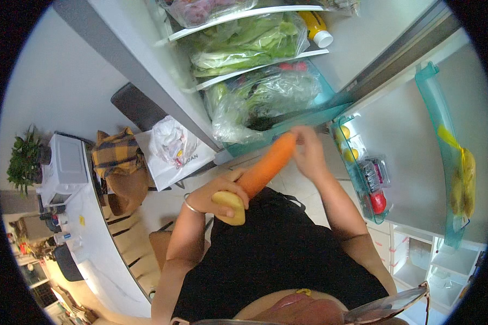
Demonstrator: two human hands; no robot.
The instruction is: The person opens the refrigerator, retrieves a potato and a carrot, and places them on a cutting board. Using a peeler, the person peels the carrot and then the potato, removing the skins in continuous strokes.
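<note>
A large orange carrot (268, 164) slants up and away from my left hand (215, 195), which grips its near end. The same hand also holds a pale yellow, oval vegetable that looks like a potato (232, 213). Close by the carrot's far tip is my right hand (309, 152), slightly blurred with its fingers bent; whether it touches the carrot or the drawer edge behind is unclear. Beyond both hands, the teal drawer (329, 109) of an open refrigerator holds greens in clear plastic bags (264, 97).
Bagged leafy vegetables (248, 44) and a yellow bottle with a white cap (315, 28) sit on a shelf above. At right, the open refrigerator door (410, 162) carries teal bins with yellow fruit (351, 154) and a yellow bag (463, 183). Chairs and a long white table (101, 252) stand left.
</note>
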